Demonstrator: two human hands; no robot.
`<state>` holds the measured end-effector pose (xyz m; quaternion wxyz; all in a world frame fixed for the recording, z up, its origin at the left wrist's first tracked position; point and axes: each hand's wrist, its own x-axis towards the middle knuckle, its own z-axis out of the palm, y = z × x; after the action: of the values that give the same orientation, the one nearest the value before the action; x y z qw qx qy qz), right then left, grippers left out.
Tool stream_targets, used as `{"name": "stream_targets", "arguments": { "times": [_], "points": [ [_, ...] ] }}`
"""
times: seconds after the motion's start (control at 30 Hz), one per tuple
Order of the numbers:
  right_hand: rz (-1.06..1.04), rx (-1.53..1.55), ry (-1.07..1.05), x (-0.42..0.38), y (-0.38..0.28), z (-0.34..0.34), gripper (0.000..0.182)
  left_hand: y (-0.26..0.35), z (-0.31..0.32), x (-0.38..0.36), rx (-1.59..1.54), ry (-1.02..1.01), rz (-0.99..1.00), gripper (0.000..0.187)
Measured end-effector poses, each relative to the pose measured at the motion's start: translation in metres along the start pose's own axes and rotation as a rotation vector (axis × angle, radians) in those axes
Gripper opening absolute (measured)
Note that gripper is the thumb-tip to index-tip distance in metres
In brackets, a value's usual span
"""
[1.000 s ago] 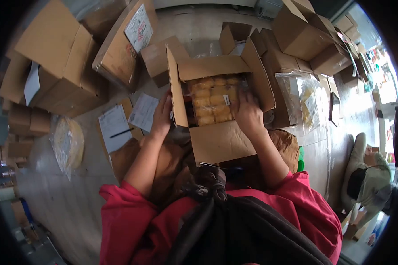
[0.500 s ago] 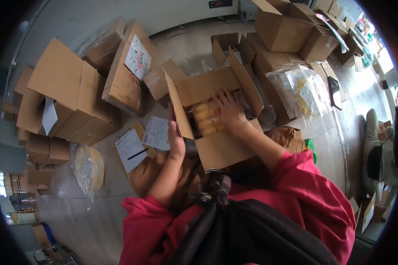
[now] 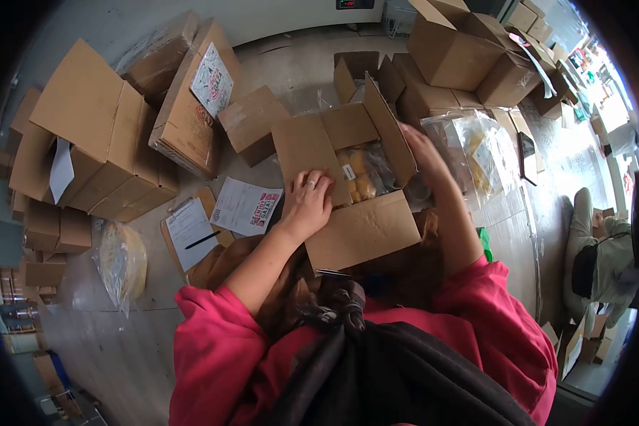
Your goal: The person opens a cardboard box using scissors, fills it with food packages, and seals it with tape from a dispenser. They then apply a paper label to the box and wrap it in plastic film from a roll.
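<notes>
An opened cardboard box (image 3: 362,227) stands in front of me, with yellow, plastic-wrapped food packs (image 3: 358,170) inside. My left hand (image 3: 309,204) lies on its left flap, which is folded inward over part of the contents; the fingers are bent and spread a little and hold nothing. Against the outside of the raised right flap (image 3: 389,128) rests my right hand (image 3: 420,148), its fingers stretched out and partly hidden behind the cardboard. The front flap lies folded outward toward me.
Clipboard papers (image 3: 192,231) with a pen and a printed sheet (image 3: 245,206) lie left of the box. Larger cartons (image 3: 99,149) stand further left. A clear plastic bag (image 3: 476,156) and a phone (image 3: 527,157) are at right, beyond them a seated person (image 3: 603,266).
My left hand has moved from outside the left flap onto it, and the flap is now folded inward. My right hand has left the packs and moved to the outside of the right flap.
</notes>
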<state>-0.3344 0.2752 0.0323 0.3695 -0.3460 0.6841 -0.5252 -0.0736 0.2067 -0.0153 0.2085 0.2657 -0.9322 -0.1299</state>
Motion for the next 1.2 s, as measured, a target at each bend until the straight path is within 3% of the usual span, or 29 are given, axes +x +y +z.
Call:
{"name": "stream_targets", "arguments": {
  "times": [0.07,0.1,0.13,0.2,0.23,0.3,0.33,0.4,0.47,0.53,0.6,0.7,0.8,0.93,1.0,1.03,1.1,1.13,1.2],
  "points": [
    [-0.084,0.200,-0.084,0.004,0.018,0.023,0.045,0.003,0.001,0.016,-0.108,0.035,0.062,0.031],
    [-0.107,0.081,-0.042,-0.007,0.001,0.027,0.050,0.009,0.000,0.030,-0.198,0.178,0.172,0.026],
    [-0.187,0.063,-0.002,0.002,0.008,0.023,0.047,0.008,0.006,0.045,-0.198,0.169,0.164,0.026],
    [-0.128,-0.022,0.169,-0.011,-0.014,0.017,0.044,0.005,0.017,0.079,-0.239,-0.071,0.206,0.024],
    [-0.129,-0.022,0.176,-0.012,-0.014,0.014,0.044,0.011,0.018,0.094,-0.241,-0.071,0.213,0.024],
    [-0.086,0.023,0.176,-0.017,-0.013,0.003,0.038,0.023,0.025,0.118,0.008,-0.497,0.004,0.032],
    [-0.081,0.016,0.186,-0.020,-0.012,0.000,0.038,0.025,0.029,0.127,-0.001,-0.499,0.013,0.032],
    [-0.206,-0.106,0.144,-0.026,-0.004,0.000,0.030,0.026,0.037,0.139,0.250,-0.714,0.271,0.036],
    [-0.206,-0.107,0.167,-0.033,0.002,-0.005,0.027,0.022,0.029,0.139,0.292,-0.711,0.278,0.030],
    [-0.209,-0.107,0.143,-0.034,0.005,-0.007,0.028,0.009,0.027,0.138,-0.222,-0.319,0.271,0.025],
    [-0.210,-0.077,0.159,-0.031,0.009,-0.003,0.028,0.009,0.031,0.134,-0.179,-0.354,0.222,0.035],
    [-0.406,-0.086,0.273,-0.025,0.007,0.013,0.028,0.021,0.052,0.129,-0.060,-0.301,0.195,0.054],
    [-0.464,-0.017,0.241,-0.021,0.014,0.020,0.031,0.021,0.034,0.123,-0.253,-0.197,0.203,0.047],
    [-0.452,0.119,0.021,-0.018,0.031,0.026,0.038,-0.016,-0.021,0.093,-0.345,0.434,0.080,0.040],
    [-0.440,0.079,-0.074,-0.019,0.033,0.034,0.041,-0.031,0.004,0.065,-0.239,0.379,-0.020,0.043],
    [-0.463,-0.165,-0.116,-0.019,0.036,0.042,0.043,-0.040,0.022,0.049,-0.138,0.335,-0.130,0.046],
    [-0.475,-0.637,-0.181,-0.023,0.036,0.059,0.046,-0.037,0.037,0.034,-0.064,0.184,-0.076,0.054],
    [-0.486,-0.648,-0.191,-0.028,0.040,0.068,0.046,-0.029,0.036,0.034,-0.016,0.114,-0.073,0.055],
    [-0.602,-0.976,-0.157,-0.038,0.052,0.078,0.047,-0.024,0.034,0.036,-0.113,0.167,-0.078,0.053]
  ]
}}
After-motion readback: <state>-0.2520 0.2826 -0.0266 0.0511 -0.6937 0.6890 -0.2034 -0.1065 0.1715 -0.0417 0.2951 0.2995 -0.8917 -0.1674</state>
